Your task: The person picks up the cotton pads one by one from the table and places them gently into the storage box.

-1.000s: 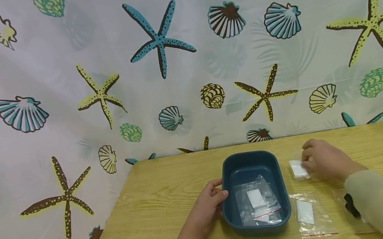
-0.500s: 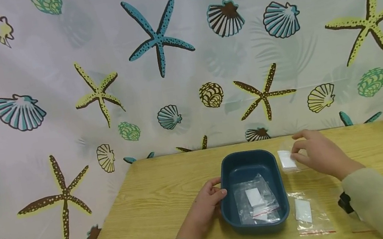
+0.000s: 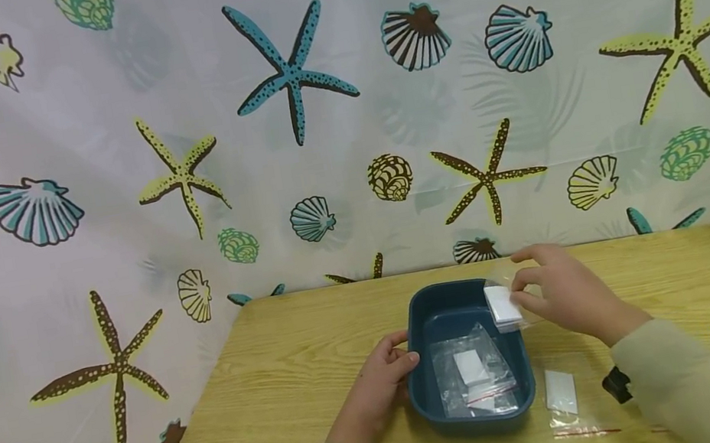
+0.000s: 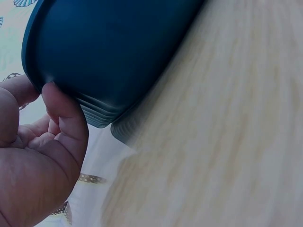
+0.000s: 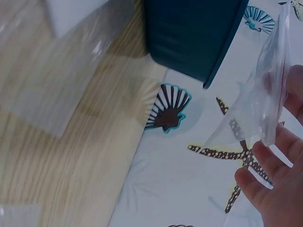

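Note:
A dark blue plastic bin (image 3: 440, 326) stands upright on the table. My left hand (image 3: 374, 389) grips its left side, and the left wrist view has the thumb against the bin wall (image 4: 104, 52). Inside the bin lie overlapping clear zip bags (image 3: 470, 367) with white flat pieces. At the bin's right rim, my right hand (image 3: 569, 296) pinches another clear zip bag with a white piece (image 3: 502, 307), which overlaps the rim in the head view. In the right wrist view this bag (image 5: 262, 101) hangs from the fingers, its red seal line beside them.
Right of the bin, a zip bag with a white piece (image 3: 560, 392) lies on the wooden table (image 3: 290, 340). Another bag's red seal shows partly beneath my right sleeve (image 3: 700, 376). A curtain with starfish and shells (image 3: 330, 241) hangs along the table's back edge.
My right hand has carried the pinched zip bag leftward from over the table to the bin's right rim. My left hand keeps its grip and the bin stays in place.

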{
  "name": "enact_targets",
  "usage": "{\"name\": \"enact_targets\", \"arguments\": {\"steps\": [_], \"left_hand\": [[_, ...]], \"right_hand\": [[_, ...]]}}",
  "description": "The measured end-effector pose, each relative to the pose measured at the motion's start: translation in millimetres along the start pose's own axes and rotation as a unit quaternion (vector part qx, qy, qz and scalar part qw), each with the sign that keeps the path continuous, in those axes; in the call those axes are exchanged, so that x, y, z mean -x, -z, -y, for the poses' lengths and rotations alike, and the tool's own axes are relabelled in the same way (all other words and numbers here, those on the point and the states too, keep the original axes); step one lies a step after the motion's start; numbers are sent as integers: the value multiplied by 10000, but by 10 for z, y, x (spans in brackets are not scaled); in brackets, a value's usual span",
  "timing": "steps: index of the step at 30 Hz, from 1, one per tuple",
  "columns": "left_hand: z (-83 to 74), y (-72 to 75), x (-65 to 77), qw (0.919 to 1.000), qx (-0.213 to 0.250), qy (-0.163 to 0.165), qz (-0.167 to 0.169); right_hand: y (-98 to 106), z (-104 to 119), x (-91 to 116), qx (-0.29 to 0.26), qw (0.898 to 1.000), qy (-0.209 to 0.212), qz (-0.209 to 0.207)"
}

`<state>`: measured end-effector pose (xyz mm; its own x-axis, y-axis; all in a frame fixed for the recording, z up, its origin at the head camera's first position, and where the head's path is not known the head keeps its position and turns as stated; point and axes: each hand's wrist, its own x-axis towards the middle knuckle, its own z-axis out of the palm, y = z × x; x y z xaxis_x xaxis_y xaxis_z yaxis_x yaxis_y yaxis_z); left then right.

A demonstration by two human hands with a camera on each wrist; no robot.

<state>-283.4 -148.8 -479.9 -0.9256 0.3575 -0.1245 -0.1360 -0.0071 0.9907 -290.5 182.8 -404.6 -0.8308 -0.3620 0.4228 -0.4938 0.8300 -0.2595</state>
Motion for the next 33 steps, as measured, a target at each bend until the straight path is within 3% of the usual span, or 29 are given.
{"name": "enact_targets", "arguments": {"steps": [20,33], "left_hand": [[9,-5,-4,9999,-54,-11,-88],[-13,-9,14,10000,-74,8,-49]], "right_hand": [[-285,395,-101,136,9966,780,-245],[-266,417,-67,128,9975,694,-10]]}}
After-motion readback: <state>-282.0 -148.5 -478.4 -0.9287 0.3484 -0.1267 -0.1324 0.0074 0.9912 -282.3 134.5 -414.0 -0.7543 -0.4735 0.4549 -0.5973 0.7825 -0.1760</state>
